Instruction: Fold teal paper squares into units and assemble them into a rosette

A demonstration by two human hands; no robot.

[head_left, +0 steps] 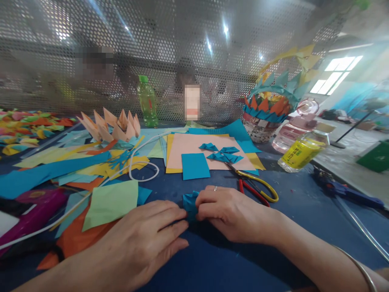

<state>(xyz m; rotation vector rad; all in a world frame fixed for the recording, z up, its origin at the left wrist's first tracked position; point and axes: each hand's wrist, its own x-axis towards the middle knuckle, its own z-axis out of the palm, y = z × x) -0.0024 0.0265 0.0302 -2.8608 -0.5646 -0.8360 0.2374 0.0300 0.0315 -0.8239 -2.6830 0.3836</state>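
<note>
A small piece of blue paper [189,205], partly folded, is on the dark blue table between my hands. My right hand [227,213] pinches its right side with bent fingers, which hide part of the paper. My left hand [148,235] lies palm down with its fingers stretched out, fingertips at the paper's lower left edge. Just beyond is a flat blue square [196,166], overlapping a stack of larger sheets topped by a pink sheet [180,148]. Several folded blue paper pieces [229,150] rest on that sheet. Scissors [258,190] with red and yellow handles lie behind my right hand.
Left are a purple glue gun [42,207], a white cord [144,178], a green sheet [112,202] and pink folded paper points [111,125]. A green bottle [147,101] stands behind. At right are a decorated basket [258,125], a yellow-labelled bottle [300,150] and a blue tool [343,188].
</note>
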